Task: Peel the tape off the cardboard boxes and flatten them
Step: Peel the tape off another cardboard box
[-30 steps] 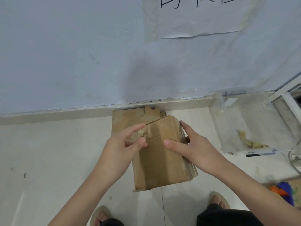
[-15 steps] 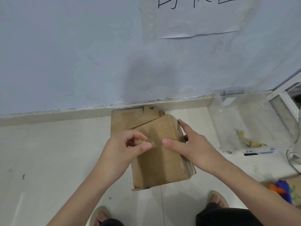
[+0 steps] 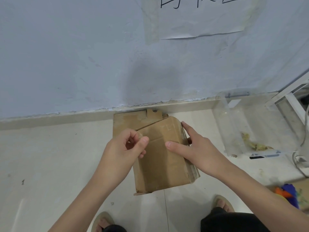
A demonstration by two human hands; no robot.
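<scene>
The flattened cardboard box point(image 3: 160, 158) is held just above the pale floor tiles point(image 3: 50, 164), over another flat piece of cardboard point(image 3: 127, 121) lying against the wall. The left hand point(image 3: 123, 151) pinches a little clear scrap of tape point(image 3: 140, 136) between thumb and forefinger, while the right hand point(image 3: 197, 151) grips the box's right edge with the thumb flat on top. There's black handwriting on the paper sign point(image 3: 200, 17) taped up on the wall, but it's cut off so I can't read it, and a clear plastic bin point(image 3: 240, 124) sits off to the right.
</scene>
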